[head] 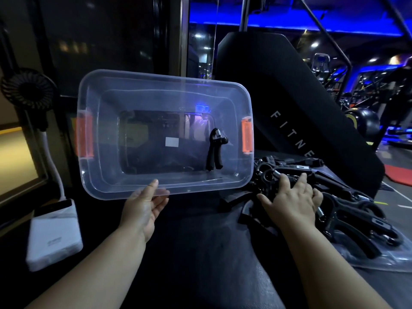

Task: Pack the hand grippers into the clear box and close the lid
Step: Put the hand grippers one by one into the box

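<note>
Presently the clear box (156, 82), a rectangular tub of translucent plastic with rounded corners and an orange latch (247, 136) at each short end, is tipped up so that its open mouth faces the wearer. One hand gripper (215, 150), black with two ribbed handles and a metal spring at the top, lies inside against the box floor near the right-hand end.

The left hand (142, 208) pinches the box's near long rim, thumb on top and fingers beneath, palm turned upward and forearm reaching from the near left.

The right hand (292, 201) is palm down with fingers spread over a loose pile of hand grippers (347, 210) toward the right edge of the black textured pad (196, 241), just beside the box's right end. Whether these fingers actually grasp a gripper cannot be determined.

A flat piece of clear plastic (367, 262) shows beneath the pile. A white rectangular power bank (53, 237) lies at the pad's left edge, below a small round fan (27, 89).
</note>
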Tool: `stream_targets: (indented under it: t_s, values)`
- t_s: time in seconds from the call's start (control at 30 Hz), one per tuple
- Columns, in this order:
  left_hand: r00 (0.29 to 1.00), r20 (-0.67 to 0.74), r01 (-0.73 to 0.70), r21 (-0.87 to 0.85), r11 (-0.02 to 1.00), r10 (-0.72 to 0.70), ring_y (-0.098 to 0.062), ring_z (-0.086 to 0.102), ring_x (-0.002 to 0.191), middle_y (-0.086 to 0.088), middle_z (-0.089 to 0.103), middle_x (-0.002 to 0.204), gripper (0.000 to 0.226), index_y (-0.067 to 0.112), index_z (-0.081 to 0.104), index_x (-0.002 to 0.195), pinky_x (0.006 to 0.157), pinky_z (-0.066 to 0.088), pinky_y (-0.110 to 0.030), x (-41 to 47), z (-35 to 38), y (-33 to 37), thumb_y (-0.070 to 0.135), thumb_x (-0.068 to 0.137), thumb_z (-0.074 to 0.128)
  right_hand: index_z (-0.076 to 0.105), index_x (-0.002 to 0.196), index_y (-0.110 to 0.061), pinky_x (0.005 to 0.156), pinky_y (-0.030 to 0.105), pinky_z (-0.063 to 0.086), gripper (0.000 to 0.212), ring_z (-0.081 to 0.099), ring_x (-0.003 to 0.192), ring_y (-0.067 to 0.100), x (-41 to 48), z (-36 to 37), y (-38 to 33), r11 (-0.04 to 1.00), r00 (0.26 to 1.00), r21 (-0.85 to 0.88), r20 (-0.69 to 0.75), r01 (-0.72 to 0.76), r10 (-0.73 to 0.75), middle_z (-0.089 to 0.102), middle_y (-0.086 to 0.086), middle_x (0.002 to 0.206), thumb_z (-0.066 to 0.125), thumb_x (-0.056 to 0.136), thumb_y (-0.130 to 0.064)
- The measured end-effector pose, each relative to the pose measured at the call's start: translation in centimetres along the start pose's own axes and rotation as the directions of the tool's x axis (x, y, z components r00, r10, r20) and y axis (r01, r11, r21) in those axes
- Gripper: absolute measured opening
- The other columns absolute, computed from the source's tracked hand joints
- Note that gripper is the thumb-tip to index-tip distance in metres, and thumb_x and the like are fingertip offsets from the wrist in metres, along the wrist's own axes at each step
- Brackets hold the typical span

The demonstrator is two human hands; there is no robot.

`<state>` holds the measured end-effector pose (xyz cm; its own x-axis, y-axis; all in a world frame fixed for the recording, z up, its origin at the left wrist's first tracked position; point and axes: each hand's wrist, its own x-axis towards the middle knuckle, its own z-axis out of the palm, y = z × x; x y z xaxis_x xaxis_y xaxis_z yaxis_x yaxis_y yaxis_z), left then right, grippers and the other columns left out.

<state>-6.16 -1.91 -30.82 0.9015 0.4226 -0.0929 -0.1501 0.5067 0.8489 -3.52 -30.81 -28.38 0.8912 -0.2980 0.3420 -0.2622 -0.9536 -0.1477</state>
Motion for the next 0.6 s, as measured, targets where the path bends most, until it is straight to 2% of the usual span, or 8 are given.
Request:
stream_targets:
  t_s: [0.07, 0.13, 0.23, 0.4, 0.6]
  values:
    - [1.0, 0.0, -0.002, -0.001, 1.0, 0.002, -0.017, 0.066, 0.075, -0.004, 0.07, 0.067, 0.011, 0.013, 0.057, 0.093, 0.074, 0.053, -0.03, -0.08, 0.07, 0.03, 0.021, 0.09, 0.063, 0.022, 0.147, -0.027, 0.115, 0.047, 0.006, 0.087, 0.028, 0.137, 0.034, 0.22, -0.08, 0.02, 1.0, 1.0, 0.002, 0.017, -0.009, 0.009, 0.009, 0.026, 0.156, 0.051, 0.079, -0.072]
    - [1.0, -0.001, -0.007, 0.0, 1.0, 0.007, -0.017, 0.066, 0.074, -0.003, 0.07, 0.064, 0.01, 0.013, 0.057, 0.092, 0.073, 0.053, -0.03, -0.16, 0.13, 0.04, 0.021, 0.09, 0.063, 0.026, 0.145, -0.028, 0.115, 0.044, 0.012, 0.094, 0.038, 0.131, 0.032, 0.48, -0.18, 0.24, 1.0, 1.0, 0.03, 0.002, -0.002, 0.002, 0.023, 0.022, 0.15, 0.061, 0.071, -0.073]
    - [1.0, 0.001, -0.009, -0.001, 1.0, 0.009, -0.017, 0.066, 0.075, -0.002, 0.07, 0.064, 0.01, 0.014, 0.057, 0.092, 0.073, 0.052, -0.03, -0.19, 0.16, 0.06, 0.021, 0.09, 0.063, 0.022, 0.148, -0.025, 0.112, 0.04, 0.018, 0.108, 0.043, 0.125, 0.029, 0.62, -0.25, 0.41, 0.998, 1.0, 0.054, -0.024, 0.019, -0.017, 0.037, 0.013, 0.135, 0.069, 0.062, -0.072]
    - [1.0, 0.003, -0.012, 0.0, 1.0, 0.012, -0.017, 0.065, 0.075, -0.003, 0.07, 0.064, 0.01, 0.013, 0.057, 0.09, 0.075, 0.052, -0.03, -0.23, 0.13, 0.07, 0.022, 0.09, 0.063, 0.012, 0.152, -0.021, 0.104, 0.038, 0.025, 0.113, 0.049, 0.12, 0.027, 0.5, -0.34, -0.06, 0.999, 0.999, 0.008, -0.011, 0.038, -0.038, 0.045, 0.012, 0.132, 0.067, 0.067, -0.071]
    - [1.0, 0.007, -0.02, 0.004, 1.0, 0.02, -0.017, 0.065, 0.075, -0.001, 0.07, 0.062, 0.01, 0.014, 0.056, 0.09, 0.075, 0.052, -0.03, -0.25, 0.17, 0.07, 0.022, 0.09, 0.063, -0.003, 0.152, -0.021, 0.1, 0.04, 0.031, 0.124, 0.056, 0.112, 0.023, 0.34, -0.67, -0.29, 0.998, 0.998, 0.013, -0.012, 0.06, -0.06, 0.059, 0.005, 0.119, 0.067, 0.064, -0.073]
